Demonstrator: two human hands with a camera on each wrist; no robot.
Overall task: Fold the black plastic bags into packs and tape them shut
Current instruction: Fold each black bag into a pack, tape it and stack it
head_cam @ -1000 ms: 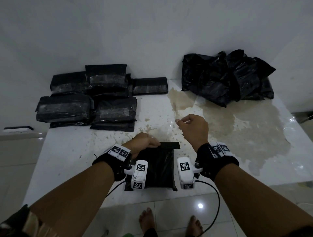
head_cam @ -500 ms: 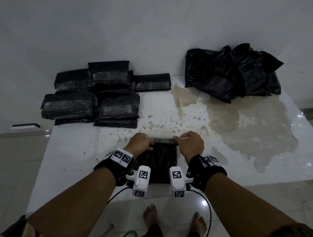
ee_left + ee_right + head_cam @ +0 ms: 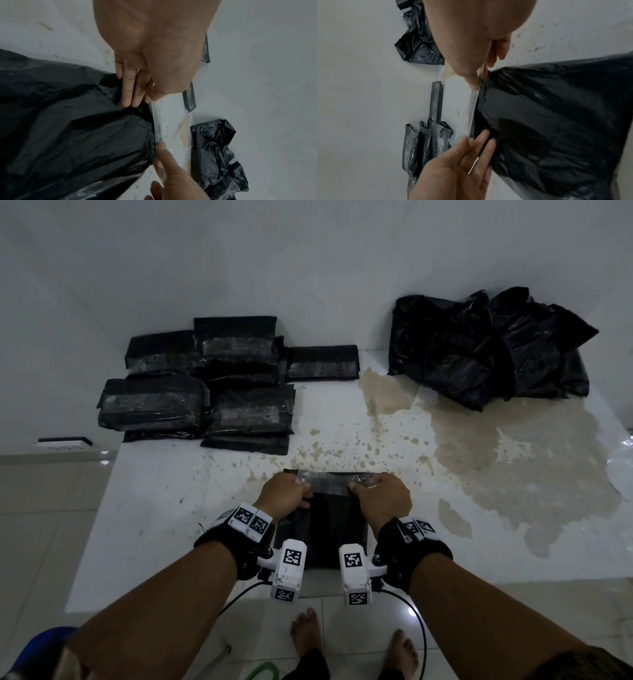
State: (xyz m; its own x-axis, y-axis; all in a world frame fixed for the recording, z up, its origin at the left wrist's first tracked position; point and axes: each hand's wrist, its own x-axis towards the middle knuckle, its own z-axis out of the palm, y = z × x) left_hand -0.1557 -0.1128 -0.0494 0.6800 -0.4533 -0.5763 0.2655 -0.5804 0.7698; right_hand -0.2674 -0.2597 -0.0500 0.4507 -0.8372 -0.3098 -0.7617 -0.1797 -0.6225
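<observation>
Both hands sat at the far edge of a folded black bag (image 3: 329, 529) lying at the near edge of the white table (image 3: 164, 508). Between them ran a strip of clear tape (image 3: 329, 481), stretched along the bag's far edge. The left hand (image 3: 286, 496) pinched the tape's left end between thumb and curled fingers (image 3: 130, 93), whose tips pressed on the bag's plastic. The right hand (image 3: 382, 498) gripped the tape's right end, its thumb (image 3: 471, 75) laid along the strip; how its other fingers lay could not be made out fully. The right wrist view showed the tape nearly edge on, right at the bag's folded edge; whether it already stuck there could not be told.

Beyond the hands, brownish stains (image 3: 496, 453) spread over the table's middle and right part. Farther back on the left lay a group of finished packs (image 3: 219, 385), each crossed by a tape band, some stacked on one another. At the far right a heap of loose black bags (image 3: 489, 347) rested near the wall (image 3: 308, 261). Below the table's near edge, bare feet (image 3: 305, 635) stood on pale tiles.
</observation>
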